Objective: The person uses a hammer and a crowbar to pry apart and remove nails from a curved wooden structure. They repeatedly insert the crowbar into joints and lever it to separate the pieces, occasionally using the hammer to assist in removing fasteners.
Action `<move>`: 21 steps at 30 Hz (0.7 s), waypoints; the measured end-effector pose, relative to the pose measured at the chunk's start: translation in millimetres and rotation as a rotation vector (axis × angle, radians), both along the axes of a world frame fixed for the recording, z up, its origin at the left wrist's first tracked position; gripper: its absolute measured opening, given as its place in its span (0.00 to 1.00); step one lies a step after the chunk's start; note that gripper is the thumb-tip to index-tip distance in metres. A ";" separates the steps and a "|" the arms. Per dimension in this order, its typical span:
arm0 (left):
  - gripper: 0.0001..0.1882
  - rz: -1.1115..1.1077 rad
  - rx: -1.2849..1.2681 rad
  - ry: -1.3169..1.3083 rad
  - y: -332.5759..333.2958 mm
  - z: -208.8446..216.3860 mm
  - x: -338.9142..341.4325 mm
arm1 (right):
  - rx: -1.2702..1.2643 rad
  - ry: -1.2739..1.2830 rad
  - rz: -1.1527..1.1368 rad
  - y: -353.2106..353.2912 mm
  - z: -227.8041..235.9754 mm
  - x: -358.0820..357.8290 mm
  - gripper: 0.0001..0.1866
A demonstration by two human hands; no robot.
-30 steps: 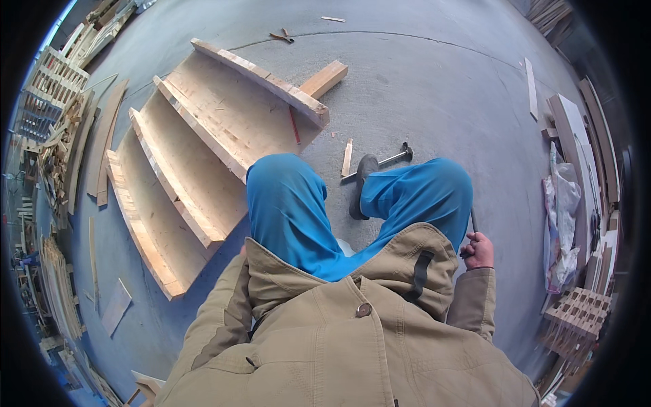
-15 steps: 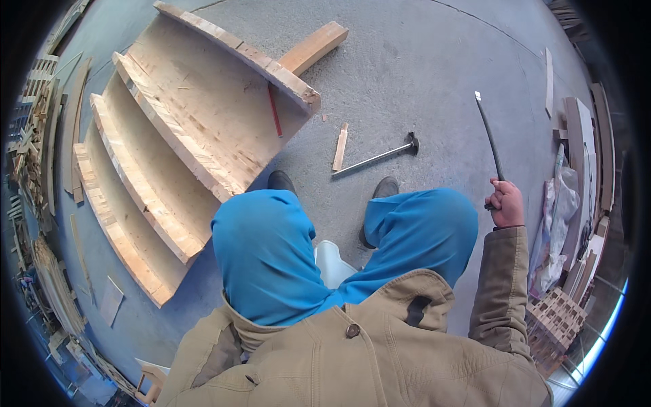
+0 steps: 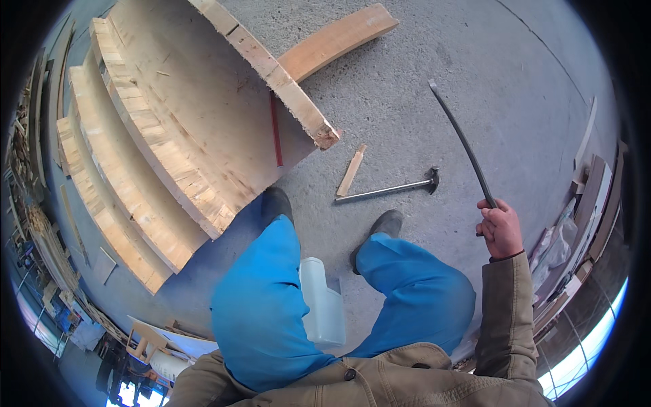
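My right hand (image 3: 500, 229) is closed round the lower end of a dark pry bar (image 3: 465, 144), whose flattened tip points up and away over the concrete. My left hand is out of the picture; only the left sleeve (image 3: 203, 380) shows at the lower edge. At the left lies a big wooden piece with curved ribs (image 3: 146, 129) on a board. A red stick (image 3: 275, 129) rests against its inner face. On the floor ahead of my boots are a claw hammer (image 3: 386, 191) with a metal handle and a short wood scrap (image 3: 352, 169) beside the handle's end.
A curved timber block (image 3: 339, 42) juts from behind the ribbed piece. Between my legs stands a pale plastic stool or container (image 3: 321, 298). Stacked boards (image 3: 586, 210) and plastic sheeting line the right side; scrap wood (image 3: 51, 251) lies along the left.
My view has shifted, so the ribbed piece appears larger and higher. The pry bar's tip has swung left, still in my right hand. More of the pale plastic thing shows between my legs.
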State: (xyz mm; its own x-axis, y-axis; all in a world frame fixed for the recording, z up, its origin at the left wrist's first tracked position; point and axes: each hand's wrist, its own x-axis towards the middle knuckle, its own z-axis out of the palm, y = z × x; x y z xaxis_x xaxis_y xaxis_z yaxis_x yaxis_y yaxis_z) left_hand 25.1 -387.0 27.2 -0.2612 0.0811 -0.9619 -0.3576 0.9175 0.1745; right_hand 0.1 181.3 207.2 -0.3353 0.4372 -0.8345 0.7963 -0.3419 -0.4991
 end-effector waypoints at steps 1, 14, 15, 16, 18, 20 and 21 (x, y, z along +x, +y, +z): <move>0.19 -0.001 0.002 0.004 10.3 4.4 -6.5 | -0.016 -0.036 0.007 -1.0 9.5 3.3 0.13; 0.20 -0.170 -0.024 -0.004 98.3 189.1 -66.3 | -0.120 -0.463 -0.025 -4.4 200.8 159.5 0.12; 0.20 -0.182 -0.035 -0.011 100.5 215.8 -66.9 | -0.109 -0.463 0.010 1.2 215.0 168.7 0.12; 0.20 -0.187 -0.049 -0.024 101.4 241.7 -67.1 | -0.093 -0.465 0.048 7.9 227.2 176.3 0.11; 0.20 -0.181 -0.078 -0.052 100.7 287.7 -65.3 | -0.051 -0.469 0.154 29.6 249.8 187.3 0.11; 0.20 -0.163 -0.096 -0.077 102.7 317.4 -63.6 | 0.001 -0.475 0.276 52.3 262.3 188.8 0.11; 0.20 -0.148 -0.095 -0.078 106.7 324.5 -65.1 | 0.041 -0.494 0.343 65.1 265.8 185.4 0.11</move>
